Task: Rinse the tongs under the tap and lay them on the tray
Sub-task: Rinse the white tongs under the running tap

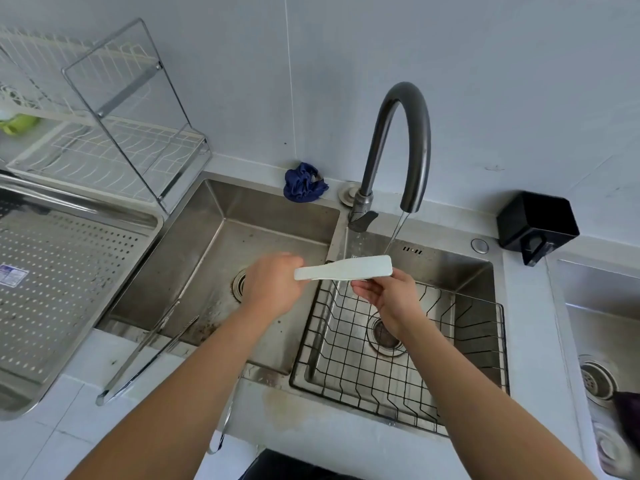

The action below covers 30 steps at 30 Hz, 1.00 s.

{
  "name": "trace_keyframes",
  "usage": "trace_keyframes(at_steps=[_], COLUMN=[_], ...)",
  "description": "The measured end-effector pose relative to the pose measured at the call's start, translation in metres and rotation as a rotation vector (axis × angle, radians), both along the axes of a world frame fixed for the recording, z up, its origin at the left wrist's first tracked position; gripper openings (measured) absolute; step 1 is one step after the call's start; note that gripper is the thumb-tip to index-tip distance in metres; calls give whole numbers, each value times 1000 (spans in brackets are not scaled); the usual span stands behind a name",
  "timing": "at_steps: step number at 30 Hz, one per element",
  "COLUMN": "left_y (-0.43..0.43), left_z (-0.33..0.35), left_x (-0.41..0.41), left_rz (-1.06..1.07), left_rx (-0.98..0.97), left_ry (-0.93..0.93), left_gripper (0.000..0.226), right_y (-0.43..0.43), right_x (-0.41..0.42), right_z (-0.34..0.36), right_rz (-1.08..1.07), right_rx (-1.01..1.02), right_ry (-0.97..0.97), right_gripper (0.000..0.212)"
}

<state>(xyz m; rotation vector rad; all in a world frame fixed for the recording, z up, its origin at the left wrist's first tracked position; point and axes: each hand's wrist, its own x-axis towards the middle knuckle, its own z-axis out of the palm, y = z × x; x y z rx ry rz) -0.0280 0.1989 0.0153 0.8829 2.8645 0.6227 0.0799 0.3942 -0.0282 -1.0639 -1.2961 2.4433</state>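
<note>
Left hand curled round white paddle handle, right hand pinching its blade, frame centre under running tap. Tongs lower left, across sink edge beside tray.

The pale counter carries the perforated steel tray well left of the grip on the white spatula, with the tongs nearer on that side. Beyond the grip lies a blue cloth; far to its right, a black box.
</note>
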Motion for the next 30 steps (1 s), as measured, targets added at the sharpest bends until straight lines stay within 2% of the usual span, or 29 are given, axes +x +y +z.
trace_keyframes(at_steps=[2, 4, 9, 12, 13, 16, 17, 20, 22, 26, 28, 30], left_y=[-1, -3, -9, -9, -7, 2, 4, 2, -2, 8, 18, 26], left_z=[-6, -12, -19, -26, -27, -27, -27, -32, -35, -42, -47, -49], left_x=[7, 10, 10, 15, 18, 26, 28, 27, 25, 27, 28, 30], left_rz=[-20, -52, -203, -229, -228, -214, -207, -201, -185, -94, -6, 98], left_rx=[45, 105, 191, 231, 244, 273, 277, 308, 305, 335, 363, 473], left_ry=[45, 94, 234, 241, 232, 213, 214, 194, 152, -22, -226, -518], left_gripper=[6, 16, 32, 32, 32, 33, 33, 31, 28, 23, 18, 23], right_y=[-3, -2, 3, 0, -3, -12, -14, -4, 6, 3, -4, -7], right_x=[-5, -8, -2, -3, -4, -4, -4, -4, -2, -1, -3, -5], right_z=[0, 1, -1, -3, -3, -3, -3, 1, 4, 5, 6, 10], right_rz=[-70, -108, -52, -74, -74, -16, -4, -6, 10, -32, -32, 31], right_rx=[80, 92, -49, 134, 193, 264, 268, 260, 290, 298, 226, 137], right_ry=[-47, -57, -15, -68, -73, -25, -16, -21, -56, -70, -4, 56], right_gripper=[20, 15, 15, 4, 7, 39, 43, 22, 4, 13, 17, 18])
